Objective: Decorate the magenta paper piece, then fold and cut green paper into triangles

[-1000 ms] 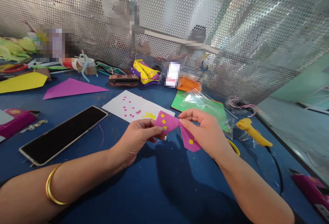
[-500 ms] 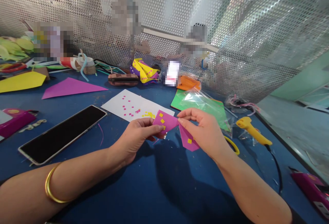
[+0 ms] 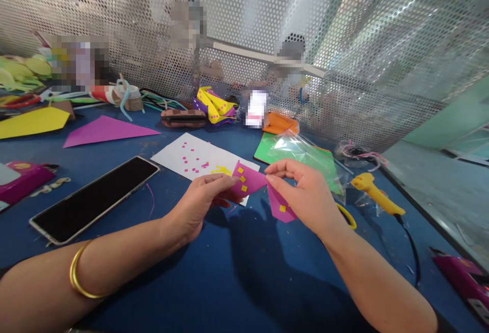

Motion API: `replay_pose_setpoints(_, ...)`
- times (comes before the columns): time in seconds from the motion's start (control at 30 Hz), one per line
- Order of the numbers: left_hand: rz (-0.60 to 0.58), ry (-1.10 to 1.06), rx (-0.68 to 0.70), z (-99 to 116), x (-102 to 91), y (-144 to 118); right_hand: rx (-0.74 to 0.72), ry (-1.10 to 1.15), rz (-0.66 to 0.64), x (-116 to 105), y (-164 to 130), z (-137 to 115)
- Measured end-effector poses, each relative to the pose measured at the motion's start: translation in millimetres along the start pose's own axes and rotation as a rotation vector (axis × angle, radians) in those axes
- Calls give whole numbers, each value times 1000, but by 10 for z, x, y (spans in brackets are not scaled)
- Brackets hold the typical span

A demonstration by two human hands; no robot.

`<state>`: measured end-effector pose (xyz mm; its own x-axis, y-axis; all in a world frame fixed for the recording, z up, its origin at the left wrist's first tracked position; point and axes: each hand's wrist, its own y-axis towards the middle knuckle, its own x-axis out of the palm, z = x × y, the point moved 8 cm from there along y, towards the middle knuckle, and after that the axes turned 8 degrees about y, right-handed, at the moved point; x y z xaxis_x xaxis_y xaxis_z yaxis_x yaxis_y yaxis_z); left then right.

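Between my hands is a purple foam-sheet bow (image 3: 252, 183) with small yellow squares stuck on both wings. My left hand (image 3: 208, 195) pinches the outer edge of its left wing, whose rim curls up. The fingers of my right hand (image 3: 301, 190) are closed on the narrow middle, and the right wing hangs down partly behind them. Just beyond lies a white sheet of paper (image 3: 175, 155) bearing scattered purple squares (image 3: 185, 160) and a cluster of yellow squares (image 3: 221, 170).
A phone (image 3: 95, 198) lies at left, near a purple foam piece (image 3: 109, 132) and a yellow sheet (image 3: 34, 121). At right are green sheets (image 3: 267, 148) under clear plastic, and a yellow glue gun (image 3: 376, 195) with a black cord. A perforated metal screen (image 3: 244, 27) stands behind.
The left fingers have shifted on the bow's left wing, and its outer edge now curls upward. My right hand keeps its hold on the middle, almost unmoved.
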<state>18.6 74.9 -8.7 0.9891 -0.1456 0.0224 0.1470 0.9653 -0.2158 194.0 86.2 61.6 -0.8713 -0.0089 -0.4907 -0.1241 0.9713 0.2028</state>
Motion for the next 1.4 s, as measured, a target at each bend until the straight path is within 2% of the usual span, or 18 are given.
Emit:
replay_pose_setpoints(0.2,58,5,-2,21,-40,-3,-2,-13,16,-16,16,-7)
replay_pose_setpoints(0.43,221,-47,94,89,-189,12,-66,-64,82,-106,30,-56)
replay_pose_setpoints(0.53,286,60,195,184,-225,-8,-76,-73,86,-109,34,-61)
replay_pose_setpoints(0.67,402,306,374,375,-254,-107,-64,-47,81,-101,24,-60)
replay_pose_setpoints(0.8,460,534,570,540,-219,-212,-30,-17,57,-58,5,-33)
replay_pose_setpoints(0.97,496,659,661,563,-202,-233,-59,-19,47,0,-6,-48)
replay_pose_setpoints(1.17,506,768,727,580,-158,-244,-26,-33,38,22,-23,-62)
replay_pose_setpoints(1.4,421,825,743,589,-118,-204,-14,10,35,17,-14,-56)
